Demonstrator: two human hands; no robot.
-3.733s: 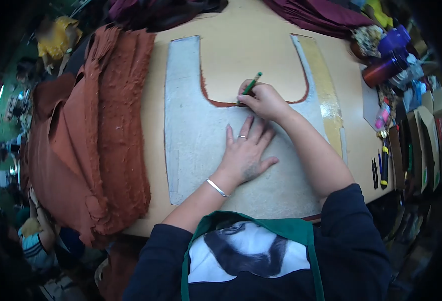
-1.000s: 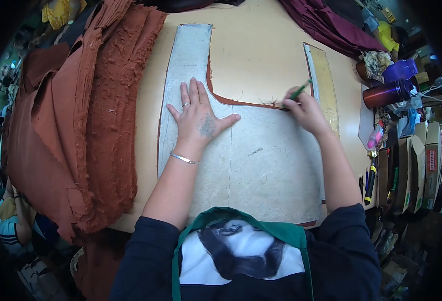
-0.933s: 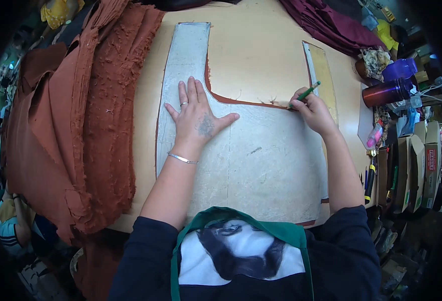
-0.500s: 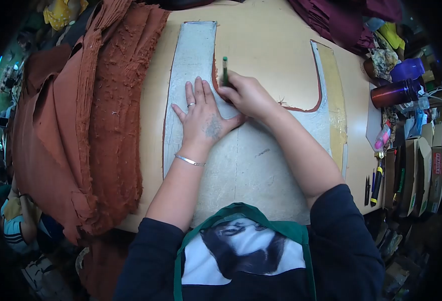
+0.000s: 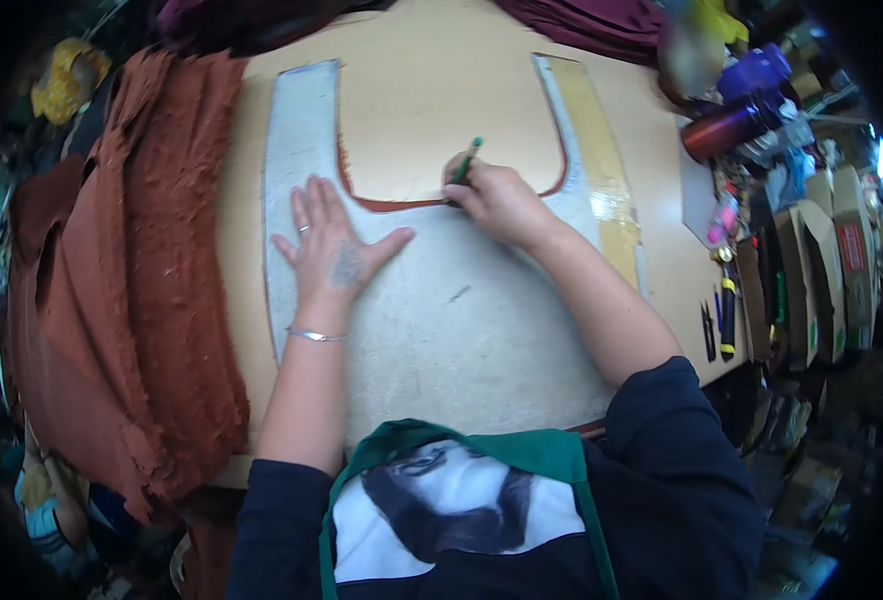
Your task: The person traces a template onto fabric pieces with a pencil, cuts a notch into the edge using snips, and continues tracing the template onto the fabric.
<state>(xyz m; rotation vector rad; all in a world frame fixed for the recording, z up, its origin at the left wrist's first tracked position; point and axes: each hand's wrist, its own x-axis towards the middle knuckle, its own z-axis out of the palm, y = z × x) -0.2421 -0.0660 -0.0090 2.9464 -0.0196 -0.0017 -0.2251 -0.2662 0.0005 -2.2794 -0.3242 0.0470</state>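
A large pale grey template with a U-shaped cutout lies on the table. Reddish-brown fabric shows as a thin strip along the cutout's curved edge. My left hand is spread flat on the template, left of the cutout, with a ring and a bracelet on. My right hand is closed around a green pencil, whose lower end is at the bottom edge of the cutout. The pencil leans slightly to the right, and its tip is hidden by my fingers.
Rust-coloured fabric is piled at the left. Dark maroon cloth lies at the far edge. At the right are a metallic bottle, a yellow-and-black tool, small snips and cardboard boxes. Other people are partly visible at the left.
My right hand has moved with the pencil from the cutout's left side to its bottom edge. My left hand stays spread on the template. The whole view has shifted.
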